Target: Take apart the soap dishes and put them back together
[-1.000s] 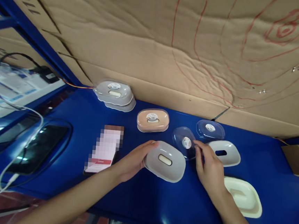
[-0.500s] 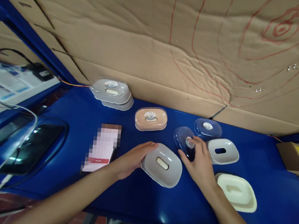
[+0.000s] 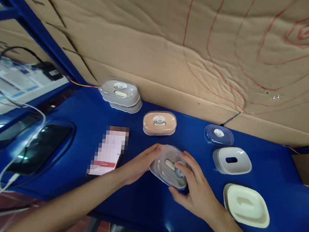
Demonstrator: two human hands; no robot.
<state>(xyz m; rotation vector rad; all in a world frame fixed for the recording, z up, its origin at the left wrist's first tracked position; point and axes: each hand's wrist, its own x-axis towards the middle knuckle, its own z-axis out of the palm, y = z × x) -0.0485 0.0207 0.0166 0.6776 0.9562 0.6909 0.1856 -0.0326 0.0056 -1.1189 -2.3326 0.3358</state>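
At the middle of the table, my left hand (image 3: 141,168) is closed on the left end of a grey oval soap dish (image 3: 158,171) with a cream slot in its centre. Over that dish lies a clear plastic lid (image 3: 173,154) with a round label, gripped at its right end by my right hand (image 3: 198,188). Whether the lid sits fully down on the rim cannot be made out. Right of my hands are a white dish shell (image 3: 239,167) with an open slot and a cream-coloured tray (image 3: 256,208).
A second clear lid (image 3: 219,135) lies behind the white shell. A peach soap dish (image 3: 159,124) and stacked grey dishes (image 3: 121,93) stand along the cardboard wall (image 3: 154,54). Left are a lit phone (image 3: 108,151), a dark phone (image 3: 42,149) and a white cable (image 3: 1,180).
My right hand has brought the clear lid leftward from beside the white shell onto the grey soap dish. My left hand keeps its hold on the dish. The view has shifted slightly.
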